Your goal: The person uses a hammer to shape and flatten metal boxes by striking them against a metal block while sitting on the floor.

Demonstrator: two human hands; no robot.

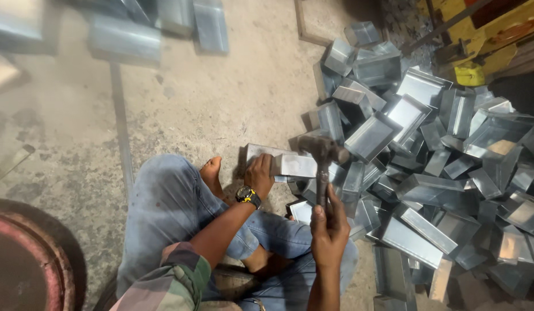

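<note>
- Floor (221,98) lies bare at ten o'clock; tray pile (440,173) crowds three o'clock.
- Left hand (259,174) fingers press shiny folded tray (278,163).
- Right hand (329,227) fingers grip hammer (323,154).
</note>
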